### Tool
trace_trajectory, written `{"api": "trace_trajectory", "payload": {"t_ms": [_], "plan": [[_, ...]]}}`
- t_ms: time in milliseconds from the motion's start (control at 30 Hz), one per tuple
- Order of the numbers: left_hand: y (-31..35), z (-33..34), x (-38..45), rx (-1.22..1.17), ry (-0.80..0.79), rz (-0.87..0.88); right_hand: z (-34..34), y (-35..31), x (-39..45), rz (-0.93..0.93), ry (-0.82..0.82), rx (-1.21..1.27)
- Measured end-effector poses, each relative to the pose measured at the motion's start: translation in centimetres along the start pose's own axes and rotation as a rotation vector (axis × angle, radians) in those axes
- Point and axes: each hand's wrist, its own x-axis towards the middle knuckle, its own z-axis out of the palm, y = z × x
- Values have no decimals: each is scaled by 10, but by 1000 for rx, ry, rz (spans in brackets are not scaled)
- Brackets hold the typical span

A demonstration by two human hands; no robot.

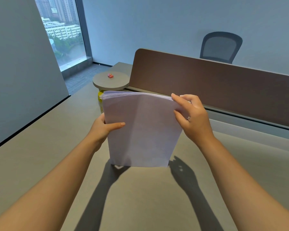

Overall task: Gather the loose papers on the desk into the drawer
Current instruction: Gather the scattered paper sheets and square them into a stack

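Note:
A thick stack of white papers (142, 129) stands upright on its lower edge on the grey desk (140, 197). My left hand (103, 127) grips the stack's left edge, thumb across the front sheet. My right hand (192, 119) holds the upper right corner, fingers curled over the top edge. The sheets' top edges are fanned slightly. No drawer is in view.
A brown divider panel (215, 90) runs along the desk's far side, with an office chair (221, 46) behind it. A small round table (111, 80) with small pink objects (110, 75) stands at the back left. A yellow-green object (100, 100) shows behind the stack. A window is at far left.

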Motion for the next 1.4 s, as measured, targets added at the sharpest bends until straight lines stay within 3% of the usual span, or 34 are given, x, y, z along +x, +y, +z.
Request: {"api": "trace_trajectory", "payload": {"t_ms": [200, 333, 467, 533, 633, 667, 767, 833, 900, 1000, 1100, 1233, 1400], "plan": [[-3, 0, 4, 9, 12, -28, 0, 0, 3, -24, 1, 25], [-8, 5, 6, 23, 52, -47, -3, -5, 10, 155, -84, 159], [-11, 16, 7, 55, 189, -8, 0, -5, 16, 225, -92, 134], [-6, 19, 8, 192, 265, 54, 0, -3, 21, 284, -124, 63], [14, 18, 8, 528, 293, 240, 0, -1, 29, 358, -368, -314], [22, 17, 8, 640, 269, 305, 3, 0, 30, 367, -432, -339], [39, 19, 5, 920, 110, 432, 17, -4, 25, 390, -520, 0], [42, 22, 3, 1021, 30, 445, 25, -7, 18, 390, -477, 209], [37, 22, 2, 1046, 82, 416, 28, -7, 13, 381, -402, 308], [23, 10, 1, 955, 414, 312, 23, 6, 11, 446, -322, 367], [3, -14, 1, 536, 639, 76, 15, 22, 8, 591, -247, 465], [-21, -40, 8, -119, 423, -129, 12, 25, -1, 697, -265, 554], [-12, -39, 5, -108, 467, -1, 30, 18, -10, 728, -187, 572]]}}
